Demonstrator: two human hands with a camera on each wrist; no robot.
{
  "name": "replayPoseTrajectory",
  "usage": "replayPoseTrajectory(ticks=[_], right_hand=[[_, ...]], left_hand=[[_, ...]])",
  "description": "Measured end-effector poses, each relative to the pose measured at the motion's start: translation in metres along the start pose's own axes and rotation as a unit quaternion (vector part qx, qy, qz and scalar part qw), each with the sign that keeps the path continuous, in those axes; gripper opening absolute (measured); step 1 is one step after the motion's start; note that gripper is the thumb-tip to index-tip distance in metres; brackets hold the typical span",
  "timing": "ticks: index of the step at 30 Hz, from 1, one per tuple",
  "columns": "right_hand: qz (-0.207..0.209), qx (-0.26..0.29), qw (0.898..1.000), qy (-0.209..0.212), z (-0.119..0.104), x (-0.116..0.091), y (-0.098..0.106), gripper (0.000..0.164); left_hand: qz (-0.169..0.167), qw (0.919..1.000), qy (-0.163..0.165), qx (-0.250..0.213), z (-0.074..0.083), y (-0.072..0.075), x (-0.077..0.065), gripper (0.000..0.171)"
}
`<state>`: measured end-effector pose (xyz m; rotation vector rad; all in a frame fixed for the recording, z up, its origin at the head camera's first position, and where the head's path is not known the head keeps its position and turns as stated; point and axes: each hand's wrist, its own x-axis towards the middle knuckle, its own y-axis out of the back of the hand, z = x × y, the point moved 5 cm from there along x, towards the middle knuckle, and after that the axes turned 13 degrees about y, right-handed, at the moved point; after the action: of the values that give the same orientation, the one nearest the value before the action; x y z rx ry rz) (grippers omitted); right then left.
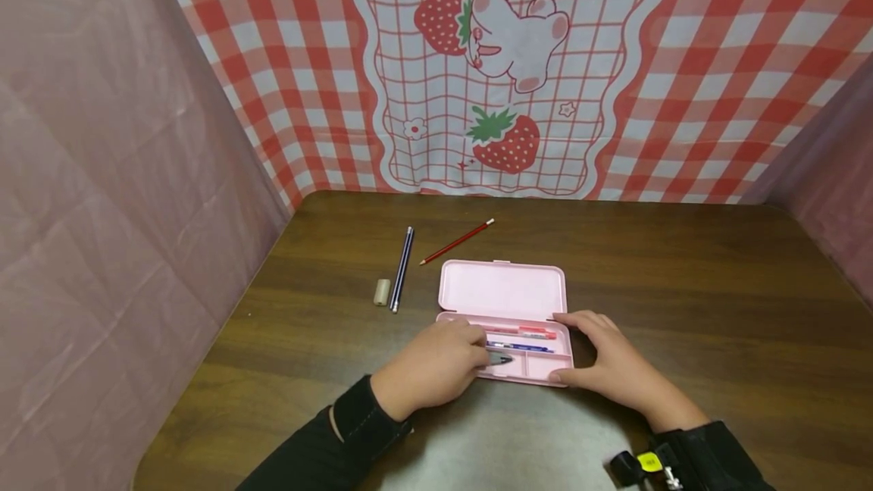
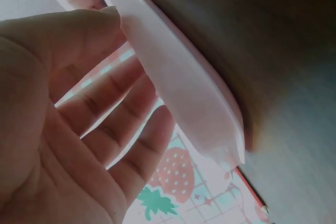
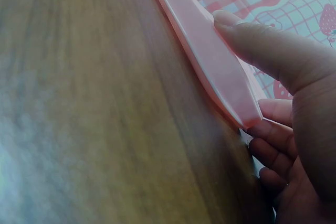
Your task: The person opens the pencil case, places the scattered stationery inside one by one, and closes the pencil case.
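A pink pencil case lies on the table with its lid folded back. In the head view my left hand covers its left end; in the left wrist view the thumb is at the front rim and the fingertips are hidden behind the wall. My right hand holds the case's right end, thumb at the front corner, fingers along the side. Inside lie a red pen and a blue pen. A grey, dark-tipped item shows in the front compartment beside my left fingers.
Left of the case lie dark striped pencils side by side and a beige eraser. A red pencil lies behind the case. The brown table ends at a checked strawberry cloth at the back.
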<state>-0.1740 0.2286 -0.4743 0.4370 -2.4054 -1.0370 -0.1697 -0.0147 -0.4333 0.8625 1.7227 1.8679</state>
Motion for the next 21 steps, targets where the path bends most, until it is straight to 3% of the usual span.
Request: replayPoseTrajectory(ticks=[6, 11, 16, 21], right_hand=[[-0.003, -0.001, 1.0, -0.005, 0.001, 0.0, 0.001, 0.089], [-0.002, 0.002, 1.0, -0.01, 0.002, 0.001, -0.001, 0.088], [-0.007, 0.001, 1.0, -0.016, 0.003, 0.001, -0.002, 0.089], [-0.009, 0.001, 1.0, -0.013, 0.003, 0.0, -0.001, 0.088]], left_hand=[[-0.016, 0.9998, 0.009, 0.005, -0.002, 0.003, 0.004, 0.007], [-0.035, 0.9987, 0.035, -0.012, -0.013, 0.011, 0.011, 0.011], [-0.046, 0.995, 0.08, -0.037, -0.039, 0.022, 0.014, 0.021], [-0.013, 0.9868, 0.145, -0.071, -0.072, 0.034, 0.011, 0.025]])
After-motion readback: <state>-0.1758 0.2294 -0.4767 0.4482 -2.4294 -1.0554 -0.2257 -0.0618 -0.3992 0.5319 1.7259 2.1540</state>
